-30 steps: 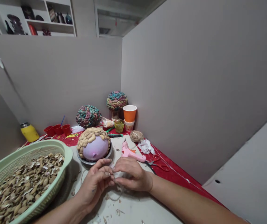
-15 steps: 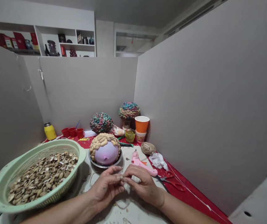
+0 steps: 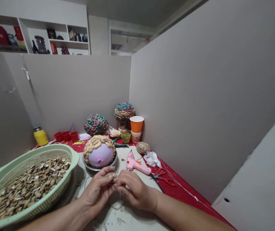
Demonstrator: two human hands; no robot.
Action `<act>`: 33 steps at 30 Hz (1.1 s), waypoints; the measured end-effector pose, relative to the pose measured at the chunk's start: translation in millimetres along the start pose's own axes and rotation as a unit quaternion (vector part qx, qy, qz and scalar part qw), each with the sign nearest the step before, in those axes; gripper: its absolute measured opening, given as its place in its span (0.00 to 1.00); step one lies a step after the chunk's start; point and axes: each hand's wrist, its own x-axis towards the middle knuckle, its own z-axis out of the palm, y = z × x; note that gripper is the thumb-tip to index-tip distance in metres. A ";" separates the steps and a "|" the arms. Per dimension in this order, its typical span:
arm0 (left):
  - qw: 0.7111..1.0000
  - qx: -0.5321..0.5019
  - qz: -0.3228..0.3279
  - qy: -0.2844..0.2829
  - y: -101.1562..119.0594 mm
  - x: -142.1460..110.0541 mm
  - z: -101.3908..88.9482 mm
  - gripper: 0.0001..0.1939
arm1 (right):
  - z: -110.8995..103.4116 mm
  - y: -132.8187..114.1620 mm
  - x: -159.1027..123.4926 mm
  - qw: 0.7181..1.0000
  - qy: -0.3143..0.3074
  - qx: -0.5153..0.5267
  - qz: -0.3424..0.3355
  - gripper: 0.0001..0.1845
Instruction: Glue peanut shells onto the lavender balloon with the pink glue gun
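Note:
My left hand (image 3: 101, 184) and my right hand (image 3: 133, 189) meet over the board, fingertips almost touching. Both are closed in a pinch; whatever small thing sits between the fingers is too hidden to name. Just beyond them, a lilac balloon (image 3: 101, 156) rests in a metal bowl (image 3: 90, 167), its top and sides covered with peanut shells (image 3: 97, 140). A pink glue gun (image 3: 137, 165) lies to the right, beyond my right hand. Left of my hands stands a green plastic basket (image 3: 73, 157) holding many peanut shells (image 3: 29, 186).
Red-handled scissors (image 3: 167, 182), crumpled white tissue (image 3: 152, 159) and a ball of twine (image 3: 142, 148) lie on the right. Behind are paper cups (image 3: 136, 125), two coloured shell-covered balls (image 3: 96, 124), red cups (image 3: 66, 136) and a yellow jar (image 3: 40, 137). Grey partitions (image 3: 79, 83) enclose the table.
The view has turned right, so everything sits further left. My right hand has curled its fingers in more and rolled over; the left still pinches near it.

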 end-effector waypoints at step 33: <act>0.647 0.624 0.426 -0.108 -4.5 -2.9 -44.9 0.21 | -89.4 54.6 12.7 0.935 0.118 -0.153 0.297 0.09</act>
